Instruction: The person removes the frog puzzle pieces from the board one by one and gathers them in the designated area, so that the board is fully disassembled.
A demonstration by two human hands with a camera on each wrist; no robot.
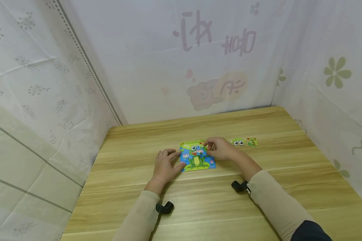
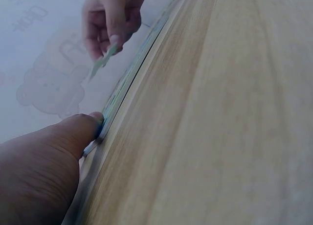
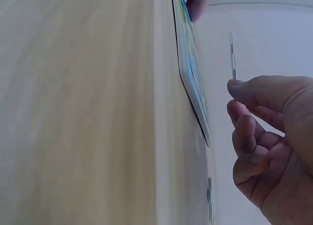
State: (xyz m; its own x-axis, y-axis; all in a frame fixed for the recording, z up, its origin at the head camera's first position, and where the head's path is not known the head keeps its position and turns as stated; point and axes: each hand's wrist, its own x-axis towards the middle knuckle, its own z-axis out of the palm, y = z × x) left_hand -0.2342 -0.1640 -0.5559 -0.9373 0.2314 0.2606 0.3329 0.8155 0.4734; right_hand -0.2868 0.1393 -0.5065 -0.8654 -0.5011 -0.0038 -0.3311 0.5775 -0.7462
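A square frog jigsaw puzzle (image 1: 196, 163) lies flat on the wooden table, green and blue with a frog on a leaf. My left hand (image 1: 166, 166) rests at its left side, with the thumb (image 2: 90, 122) on the puzzle's edge and the forefinger touching higher up. Over the puzzle's upper right, my right hand (image 1: 222, 149) pinches a small puzzle piece (image 1: 200, 152) between thumb and fingers. The right wrist view shows that piece (image 3: 233, 63) edge-on, thin and raised above the board.
To the right of my right hand lie loose puzzle pieces in a row, one with frog eyes (image 1: 238, 142) and one green and red piece (image 1: 252, 142). Patterned white curtains (image 1: 151, 67) stand behind the wooden table (image 1: 205, 207) and along both sides.
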